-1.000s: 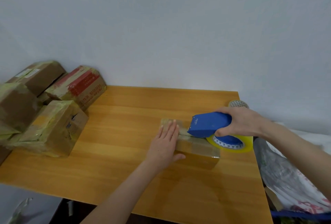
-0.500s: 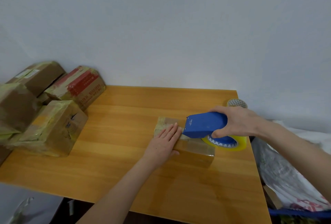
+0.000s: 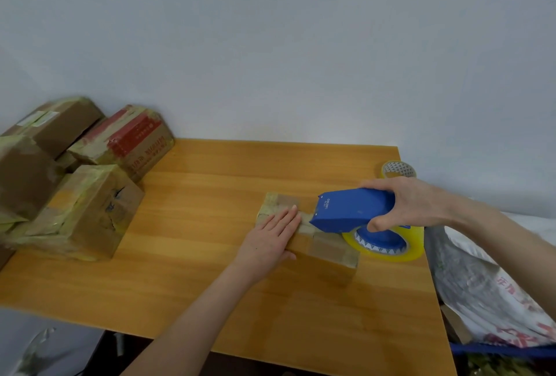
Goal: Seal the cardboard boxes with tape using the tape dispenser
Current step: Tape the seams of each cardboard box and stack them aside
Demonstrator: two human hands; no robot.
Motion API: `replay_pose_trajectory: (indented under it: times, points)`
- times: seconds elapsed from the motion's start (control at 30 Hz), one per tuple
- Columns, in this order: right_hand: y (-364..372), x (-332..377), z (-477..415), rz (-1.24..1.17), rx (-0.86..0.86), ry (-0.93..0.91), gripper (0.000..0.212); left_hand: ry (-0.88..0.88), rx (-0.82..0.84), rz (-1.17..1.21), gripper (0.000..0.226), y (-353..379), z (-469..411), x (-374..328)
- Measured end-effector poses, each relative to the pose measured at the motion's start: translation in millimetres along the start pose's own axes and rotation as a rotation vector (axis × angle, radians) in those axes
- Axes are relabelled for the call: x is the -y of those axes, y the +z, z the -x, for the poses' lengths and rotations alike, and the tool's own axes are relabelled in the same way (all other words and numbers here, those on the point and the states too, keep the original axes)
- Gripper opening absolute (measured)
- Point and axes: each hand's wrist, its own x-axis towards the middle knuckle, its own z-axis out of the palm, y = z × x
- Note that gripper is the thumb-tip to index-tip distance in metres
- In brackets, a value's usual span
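At the far left a pile of taped boxes [image 3: 90, 213] sits on the wooden surface [image 3: 210, 285]. Four can be counted plainly; the leftmost is cut off by the frame edge, and bits of others wedged between and below them are too hidden to count. One box at the back [image 3: 132, 138] carries a red label and red printed characters along its side, too blurred to read.

Near the middle, the left hand [image 3: 270, 240] lies flat on the one small cardboard box [image 3: 328, 261], fingers straight and held together, covering much of the top's left part. Its fingertips are just beside the nose of the blue tape dispenser [image 3: 352, 210], which rests on the same box top. Small white lettering on the dispenser's nose is too fine to make out.

The right hand [image 3: 412, 204] grips the dispenser's body, fingers curled round it and hiding its rear. Below it hangs one yellowish tape roll [image 3: 388, 251], its upper part hidden by the dispenser.

A second roll [image 3: 397, 169] stands at the surface's far right corner, partly behind the hand. Off the right edge lies a crumpled bag [image 3: 481, 294] with red print, illegible and cut off.
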Motion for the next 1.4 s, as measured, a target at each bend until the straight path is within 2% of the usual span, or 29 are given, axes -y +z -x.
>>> replay_pose_trajectory:
  times: [0.2, 0.33, 0.47, 0.6, 0.7, 0.87, 1.07, 1.13, 1.27, 1.4]
  points:
    - [5.9, 1.6, -3.2, -0.024, -0.062, 0.002, 0.048, -0.087, -0.03, 0.148, 0.063, -4.3, -6.4, -4.2]
    - [9.7, 3.3, -0.1, 0.051, -0.053, 0.028, 0.055, -0.133, -0.08, 0.124, 0.075, 6.8, -4.5, -11.0]
    - [10.1, 6.2, 6.1, 0.103, -0.027, 0.029, 0.062, -0.128, -0.074, 0.129, 0.069, 8.6, -2.5, -9.1]
    - [0.7, -4.9, 20.8, 0.027, -0.026, 0.077, 0.051, -0.132, -0.065, 0.115, 0.055, 4.0, -4.6, -6.4]
    - [4.9, -15.6, 24.6, 0.029, -0.032, 0.107, 0.049, -0.138, -0.046, 0.118, 0.061, 7.4, -0.8, -7.7]
    - [20.0, -23.5, 24.6, -0.008, -0.063, 0.129, 0.057, -0.121, -0.026, 0.124, 0.094, 9.0, -3.3, 2.5]
    - [39.7, -12.7, 13.2, 0.156, -0.126, 0.115, 0.073, -0.182, -0.039, 0.104, 0.107, 1.8, 0.4, 15.0]
    - [36.7, -11.8, 10.1, 0.185, -0.12, 0.114, 0.076, -0.195, -0.056, 0.099, 0.101, -4.1, -1.9, 4.4]
    - [32.7, -14.0, 8.7, 0.211, -0.084, 0.103, 0.077, -0.148, -0.058, 0.114, 0.072, -3.1, -10.3, -14.6]
    - [30.6, -15.0, 7.0, 0.202, -0.065, 0.083, 0.076, -0.162, -0.095, 0.11, 0.086, 3.3, -9.1, -13.7]
